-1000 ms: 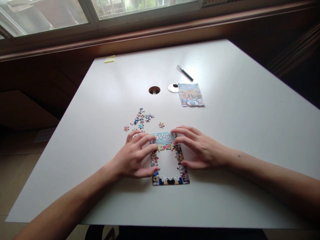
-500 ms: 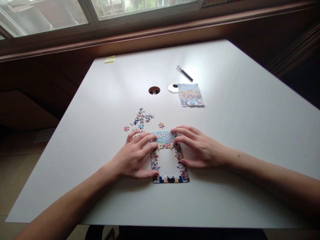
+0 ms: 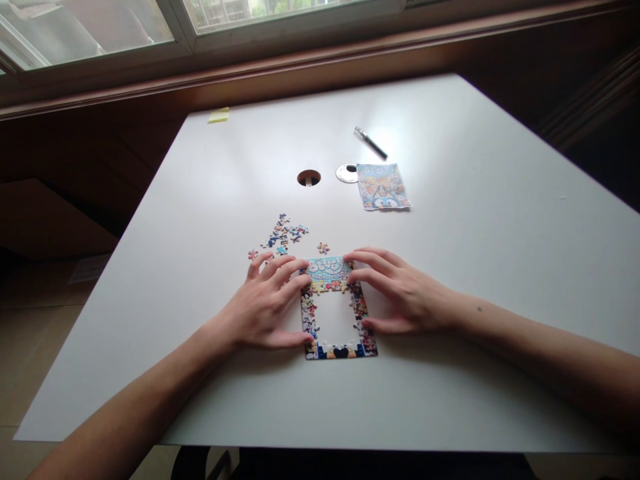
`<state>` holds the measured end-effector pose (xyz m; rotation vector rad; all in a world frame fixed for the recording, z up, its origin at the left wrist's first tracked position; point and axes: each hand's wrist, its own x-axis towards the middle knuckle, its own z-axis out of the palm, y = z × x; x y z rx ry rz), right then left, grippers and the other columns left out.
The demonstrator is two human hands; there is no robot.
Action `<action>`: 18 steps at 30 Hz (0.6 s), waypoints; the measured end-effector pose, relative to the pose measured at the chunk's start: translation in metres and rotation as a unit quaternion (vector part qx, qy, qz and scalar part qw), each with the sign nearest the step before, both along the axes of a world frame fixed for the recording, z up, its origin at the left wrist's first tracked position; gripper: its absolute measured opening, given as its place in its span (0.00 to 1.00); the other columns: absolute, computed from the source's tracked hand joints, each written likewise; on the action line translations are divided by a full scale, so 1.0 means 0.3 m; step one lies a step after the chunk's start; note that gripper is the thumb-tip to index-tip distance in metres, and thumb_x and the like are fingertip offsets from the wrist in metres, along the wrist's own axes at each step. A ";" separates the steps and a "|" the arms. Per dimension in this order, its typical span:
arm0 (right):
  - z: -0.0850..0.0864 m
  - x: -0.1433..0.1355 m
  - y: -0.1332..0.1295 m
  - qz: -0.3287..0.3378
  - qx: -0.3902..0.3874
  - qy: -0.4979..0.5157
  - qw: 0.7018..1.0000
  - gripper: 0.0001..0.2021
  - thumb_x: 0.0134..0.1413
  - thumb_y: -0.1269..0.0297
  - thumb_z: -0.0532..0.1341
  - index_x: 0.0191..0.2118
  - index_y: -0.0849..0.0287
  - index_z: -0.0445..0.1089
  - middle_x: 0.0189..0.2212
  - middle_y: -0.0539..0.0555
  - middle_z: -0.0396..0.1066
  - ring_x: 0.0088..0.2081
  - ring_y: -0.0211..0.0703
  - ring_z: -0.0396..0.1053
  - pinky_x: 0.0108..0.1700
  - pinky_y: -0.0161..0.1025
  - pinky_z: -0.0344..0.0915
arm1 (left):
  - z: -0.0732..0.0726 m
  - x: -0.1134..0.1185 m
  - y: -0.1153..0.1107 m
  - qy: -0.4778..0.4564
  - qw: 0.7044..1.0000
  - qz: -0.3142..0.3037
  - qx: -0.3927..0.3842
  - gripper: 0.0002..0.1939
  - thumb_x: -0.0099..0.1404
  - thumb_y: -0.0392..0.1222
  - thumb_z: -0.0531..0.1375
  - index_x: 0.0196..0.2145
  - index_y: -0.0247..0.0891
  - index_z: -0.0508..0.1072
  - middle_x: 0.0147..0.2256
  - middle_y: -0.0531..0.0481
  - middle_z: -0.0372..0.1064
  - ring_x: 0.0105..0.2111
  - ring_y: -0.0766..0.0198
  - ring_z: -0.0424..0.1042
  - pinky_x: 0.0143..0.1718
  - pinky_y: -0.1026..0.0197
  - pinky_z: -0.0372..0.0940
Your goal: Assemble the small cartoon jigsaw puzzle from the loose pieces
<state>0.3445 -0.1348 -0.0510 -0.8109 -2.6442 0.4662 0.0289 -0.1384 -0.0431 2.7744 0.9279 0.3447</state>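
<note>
A partly assembled jigsaw puzzle (image 3: 329,269) lies flat on the white table, its border joined around a bare middle and a light-blue lettered strip along its top. My left hand (image 3: 267,303) rests with spread fingers on the puzzle's left edge, thumb near the lower left corner. On the right edge, my right hand (image 3: 400,293) touches with its fingers apart, the thumb lower down. Loose pieces (image 3: 283,233) form a small pile beyond my left hand, which partly hides some. One single piece (image 3: 323,248) sits just above the puzzle.
A printed picture sheet (image 3: 384,188) overlaps a round metal cover (image 3: 346,173) beside a round hole (image 3: 309,178) in the table (image 3: 465,220). Farther back lie a pen (image 3: 371,143) and a yellow sticky note (image 3: 219,115). A window runs behind the table.
My left fingers have shifted slightly left, off the lettered strip to the puzzle's edge, uncovering more of the letters. The camera view has moved a little.
</note>
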 end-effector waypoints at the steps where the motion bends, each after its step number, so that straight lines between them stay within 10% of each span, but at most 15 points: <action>1: -0.001 0.000 0.001 -0.001 -0.002 0.002 1.000 0.26 0.54 0.52 0.66 0.55 0.55 0.62 0.62 0.65 0.59 0.65 0.62 0.54 0.62 0.61 0.62 | -0.001 0.000 -0.001 0.000 1.000 0.003 0.002 0.41 0.57 0.71 0.60 0.59 0.43 0.63 0.62 0.38 0.62 0.63 0.42 0.57 0.67 0.38 0.36; 18: 0.000 -0.004 -0.004 0.000 0.003 -0.009 1.000 0.31 0.51 0.46 0.67 0.56 0.55 0.61 0.62 0.65 0.58 0.65 0.64 0.54 0.61 0.62 0.62 | 0.005 0.012 -0.014 0.005 1.000 0.008 0.001 0.47 0.52 0.77 0.59 0.58 0.42 0.62 0.60 0.36 0.62 0.61 0.42 0.58 0.67 0.37 0.38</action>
